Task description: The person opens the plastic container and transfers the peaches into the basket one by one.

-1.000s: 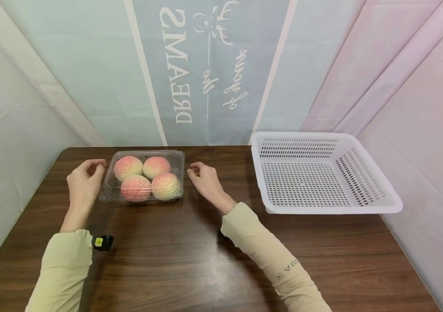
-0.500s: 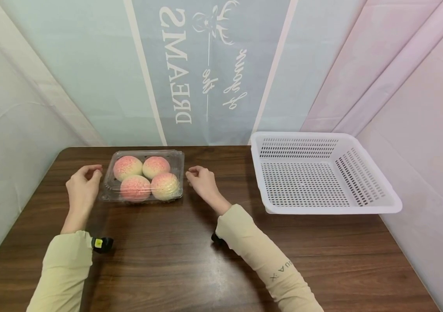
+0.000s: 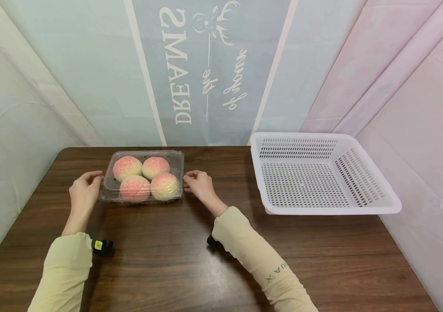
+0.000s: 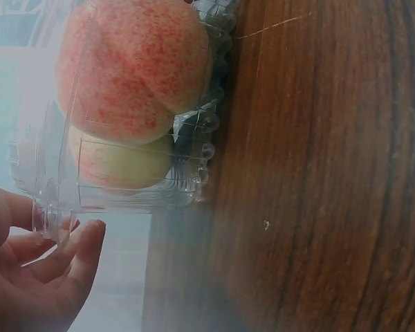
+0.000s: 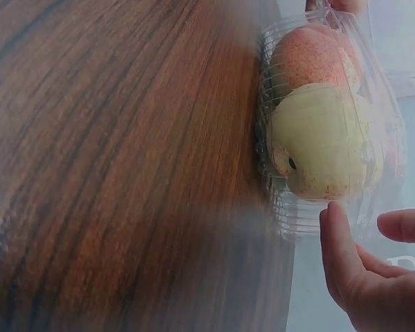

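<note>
A clear plastic clamshell box (image 3: pixel 114 197) stands lidded on the table, holding several peaches (image 3: pixel 135 188) blushed pink over pale yellow. At its left end my left hand (image 3: pixel 83 193) pinches the rim tab; in the left wrist view the thumb and fingers (image 4: pixel 86 249) lie on either side of that tab. My right hand (image 3: pixel 202 188) is at the opposite end. The right wrist view has its fingertips (image 5: pixel 335 214) against or very near the box's end wall, with the thumb (image 5: pixel 398 225) held apart from them.
A white perforated plastic basket (image 3: pixel 330 210) sits at the back right of the brown wood-grain table (image 3: pixel 174 260). Behind the table hangs a pale blue cloth (image 3: pixel 210 130) with lettering. Whitish cloth walls rise on both sides.
Both hands have closed in on the box from its two ends. The left hand has come down and now meets the rim; the right has moved left and slightly nearer. The box has barely moved.
</note>
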Action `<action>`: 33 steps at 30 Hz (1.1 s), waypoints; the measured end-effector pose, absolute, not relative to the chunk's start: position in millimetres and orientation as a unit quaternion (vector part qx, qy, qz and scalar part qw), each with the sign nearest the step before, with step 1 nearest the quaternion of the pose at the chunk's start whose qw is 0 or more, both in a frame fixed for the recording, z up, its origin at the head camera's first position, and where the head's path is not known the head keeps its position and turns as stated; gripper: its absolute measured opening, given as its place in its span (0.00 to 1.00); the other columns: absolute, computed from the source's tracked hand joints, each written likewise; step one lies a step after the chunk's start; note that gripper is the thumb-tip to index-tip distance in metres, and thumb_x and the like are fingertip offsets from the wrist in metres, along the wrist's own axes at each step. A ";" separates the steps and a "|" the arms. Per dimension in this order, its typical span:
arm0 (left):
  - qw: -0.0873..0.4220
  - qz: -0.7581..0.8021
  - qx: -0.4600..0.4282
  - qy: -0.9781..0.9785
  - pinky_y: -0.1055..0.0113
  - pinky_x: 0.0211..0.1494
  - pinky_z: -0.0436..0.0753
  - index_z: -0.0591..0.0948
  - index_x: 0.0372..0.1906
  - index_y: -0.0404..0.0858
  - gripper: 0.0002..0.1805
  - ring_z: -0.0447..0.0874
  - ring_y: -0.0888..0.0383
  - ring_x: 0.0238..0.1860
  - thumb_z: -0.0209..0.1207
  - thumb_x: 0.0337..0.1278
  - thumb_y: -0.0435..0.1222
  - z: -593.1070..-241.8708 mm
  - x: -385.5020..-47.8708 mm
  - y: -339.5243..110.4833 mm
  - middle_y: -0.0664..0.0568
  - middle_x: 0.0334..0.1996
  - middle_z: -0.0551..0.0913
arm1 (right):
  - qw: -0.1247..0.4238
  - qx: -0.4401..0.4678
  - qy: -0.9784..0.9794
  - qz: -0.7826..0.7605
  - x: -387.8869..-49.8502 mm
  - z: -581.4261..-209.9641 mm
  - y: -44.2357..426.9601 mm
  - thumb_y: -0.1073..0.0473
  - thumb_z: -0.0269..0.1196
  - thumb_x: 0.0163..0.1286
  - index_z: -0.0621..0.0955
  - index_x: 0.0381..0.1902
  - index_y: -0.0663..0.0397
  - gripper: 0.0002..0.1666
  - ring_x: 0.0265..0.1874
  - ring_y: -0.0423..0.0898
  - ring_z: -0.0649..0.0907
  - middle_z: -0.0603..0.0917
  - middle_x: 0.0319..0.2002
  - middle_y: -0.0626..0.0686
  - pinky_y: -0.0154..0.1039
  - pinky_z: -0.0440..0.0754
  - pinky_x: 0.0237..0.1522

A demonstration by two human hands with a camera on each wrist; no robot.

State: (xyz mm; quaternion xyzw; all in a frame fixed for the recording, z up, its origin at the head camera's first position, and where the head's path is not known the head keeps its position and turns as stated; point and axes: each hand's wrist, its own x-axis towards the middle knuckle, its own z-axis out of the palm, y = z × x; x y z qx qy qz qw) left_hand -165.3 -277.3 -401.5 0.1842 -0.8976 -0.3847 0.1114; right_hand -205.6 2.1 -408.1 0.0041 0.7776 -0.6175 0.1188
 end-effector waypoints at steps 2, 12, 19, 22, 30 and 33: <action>0.098 -0.388 0.185 -0.898 0.77 0.25 0.68 0.74 0.55 0.29 0.22 0.71 0.63 0.31 0.40 0.65 0.38 -402.5 -164.8 -277.3 0.35 0.44 0.78 | 0.122 0.006 0.774 -0.621 -204.8 -408.0 1.7 0.63 0.53 0.67 0.76 0.50 0.70 0.18 0.37 0.57 0.83 0.81 0.40 0.66 0.43 0.83 0.38; 0.075 -0.392 0.162 -0.903 0.74 0.27 0.68 0.73 0.55 0.26 0.23 0.70 0.49 0.40 0.37 0.66 0.38 -404.8 -163.7 -279.0 0.32 0.47 0.75 | 0.123 0.009 0.773 -0.622 -202.1 -408.6 -1.0 0.66 0.54 0.64 0.76 0.50 0.68 0.18 0.30 0.49 0.84 0.83 0.36 0.61 0.39 0.83 0.34; 0.078 -0.388 0.161 -0.904 0.76 0.25 0.68 0.73 0.55 0.26 0.23 0.71 0.51 0.37 0.38 0.66 0.37 -405.2 -163.8 -278.6 0.32 0.46 0.76 | 0.120 0.011 0.767 -0.630 -201.3 -406.3 -2.4 0.66 0.54 0.64 0.76 0.51 0.69 0.19 0.29 0.47 0.84 0.83 0.36 0.61 0.41 0.83 0.36; 0.083 -0.383 0.163 -0.905 0.77 0.23 0.68 0.74 0.54 0.27 0.23 0.71 0.56 0.33 0.39 0.65 0.37 -405.0 -163.9 -277.9 0.33 0.43 0.78 | 0.119 0.012 0.767 -0.630 -201.1 -404.8 -2.9 0.67 0.55 0.63 0.76 0.51 0.69 0.19 0.29 0.47 0.85 0.83 0.38 0.61 0.42 0.83 0.37; 0.085 -0.379 0.161 -0.907 0.76 0.22 0.68 0.75 0.54 0.26 0.22 0.70 0.63 0.27 0.40 0.65 0.36 -402.8 -164.0 -277.0 0.34 0.40 0.79 | 0.117 0.004 0.782 -0.612 -200.3 -403.8 -2.2 0.68 0.55 0.61 0.77 0.51 0.68 0.19 0.27 0.46 0.85 0.83 0.37 0.60 0.42 0.83 0.37; 0.078 -0.379 0.159 -0.908 0.76 0.23 0.68 0.74 0.55 0.26 0.22 0.71 0.57 0.31 0.39 0.66 0.36 -402.9 -163.6 -276.5 0.33 0.43 0.78 | 0.114 0.000 0.791 -0.601 -199.7 -403.5 -1.6 0.68 0.54 0.61 0.77 0.52 0.67 0.19 0.27 0.45 0.85 0.83 0.36 0.59 0.41 0.83 0.36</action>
